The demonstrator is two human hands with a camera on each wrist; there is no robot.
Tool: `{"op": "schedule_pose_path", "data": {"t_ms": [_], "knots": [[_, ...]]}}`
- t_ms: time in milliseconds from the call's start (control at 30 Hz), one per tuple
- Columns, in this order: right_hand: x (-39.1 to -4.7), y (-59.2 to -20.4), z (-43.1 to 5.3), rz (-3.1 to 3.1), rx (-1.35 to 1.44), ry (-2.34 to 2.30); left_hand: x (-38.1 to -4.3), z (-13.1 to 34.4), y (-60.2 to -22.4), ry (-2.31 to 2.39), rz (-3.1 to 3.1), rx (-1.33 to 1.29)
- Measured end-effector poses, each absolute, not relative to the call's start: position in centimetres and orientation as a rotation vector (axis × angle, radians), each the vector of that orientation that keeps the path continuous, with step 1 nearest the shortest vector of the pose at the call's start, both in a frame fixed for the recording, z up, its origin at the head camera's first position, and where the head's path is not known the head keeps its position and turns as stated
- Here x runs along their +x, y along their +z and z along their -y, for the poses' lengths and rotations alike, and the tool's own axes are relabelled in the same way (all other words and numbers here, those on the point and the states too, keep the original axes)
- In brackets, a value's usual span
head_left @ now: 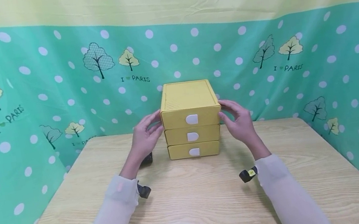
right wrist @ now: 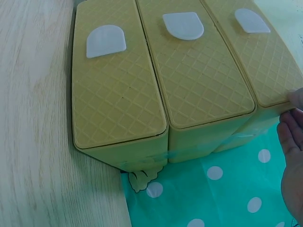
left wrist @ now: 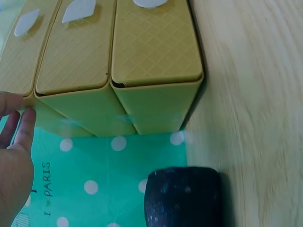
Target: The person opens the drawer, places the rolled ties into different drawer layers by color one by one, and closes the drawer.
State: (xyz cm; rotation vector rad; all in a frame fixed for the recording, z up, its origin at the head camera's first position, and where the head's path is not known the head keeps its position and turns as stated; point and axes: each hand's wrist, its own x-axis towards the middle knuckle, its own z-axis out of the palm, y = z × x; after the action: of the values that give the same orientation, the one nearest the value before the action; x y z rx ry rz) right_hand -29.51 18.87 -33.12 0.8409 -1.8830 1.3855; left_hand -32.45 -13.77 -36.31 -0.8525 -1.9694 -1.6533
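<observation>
A yellow three-drawer desktop storage box [head_left: 193,135] stands upright on the table in the head view. Each waffle-textured drawer front carries a white rounded tab. At the top drawer's left side, my left hand [head_left: 144,135] holds the corner, thumb by the front edge and fingers along the side wall; the left wrist view shows this hand [left wrist: 14,161] partly cut off. Opposite it, my right hand [head_left: 239,121] grips the right corner likewise, and the right wrist view catches only part of that hand [right wrist: 293,165]. The drawers all look closed, and their contents are hidden.
A small black rounded object [left wrist: 184,196] lies on the table left of the box, partly behind my left wrist in the head view. The pale wood table [head_left: 195,204] ends at a green polka-dot cloth backdrop [head_left: 62,92]. Both wrists wear black camera straps.
</observation>
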Motion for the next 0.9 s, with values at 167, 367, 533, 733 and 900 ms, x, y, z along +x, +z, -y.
{"op": "schedule_pose_path", "data": {"t_ms": [167,367,533,733,900], "knots": [[-29.5,-33.2,-18.9,1.891,0.836,1.371,-32.0,14.1,-36.6,-1.551,1.979,-0.785],[-29.5,-33.3,-19.0,1.892,0.835,1.353,-31.3,14.6,-37.2,-1.356,1.968,-0.752],[-29.4,-33.2,-18.9,1.894,0.834,1.326,-31.0,14.2,-37.9,-1.233,2.004,-0.849],[-29.3,-33.2,-18.9,1.895,0.830,1.307,-30.6,13.1,-38.6,-1.080,2.093,-0.967],[-29.4,-33.1,-18.8,1.895,0.835,1.312,-30.5,12.0,-39.2,-0.946,2.135,-1.057]]}}
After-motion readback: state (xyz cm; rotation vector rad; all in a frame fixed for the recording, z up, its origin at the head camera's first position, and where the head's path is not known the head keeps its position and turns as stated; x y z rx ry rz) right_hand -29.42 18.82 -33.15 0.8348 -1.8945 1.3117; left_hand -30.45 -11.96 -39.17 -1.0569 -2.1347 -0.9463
